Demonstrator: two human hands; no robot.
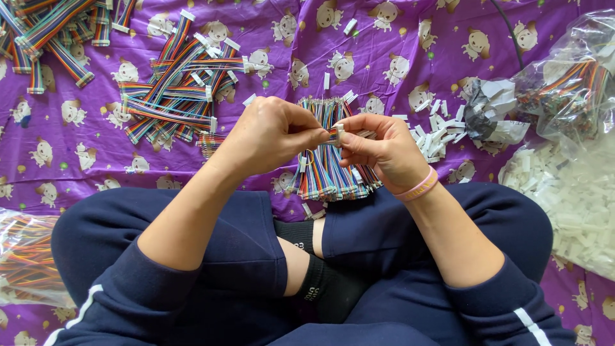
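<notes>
Both hands meet mid-frame over the lap, pinching one rainbow ribbon cable (333, 134) between them. Left hand (272, 134) is closed, thumb and forefinger clamped on the cable end from the left. Right hand (384, 152) is closed too, fingertips gripping a small white connector housing (340, 131) right at that cable end; housing and cable end are touching, can't tell if seated. Pink wristband (419, 186) on the right wrist. Directly under the hands: a fanned bundle of rainbow ribbon cables (330, 170) lying on the purple cartoon-print cloth (397, 38), just ahead of the crossed legs in navy trousers (243, 237). Right of the bundle, a loose heap of white housings (439, 134) on the cloth, near the right hand. Far right: clear plastic bag of white housings (570, 205), and above it another clear bag with coloured cables (570, 90). Upper left: pile of finished ribbon cables with white ends (176, 90), well apart from the hands; another pile in the top-left corner (48, 32). Lower left edge: clear bag of coloured wire (25, 256) beside the left knee.
</notes>
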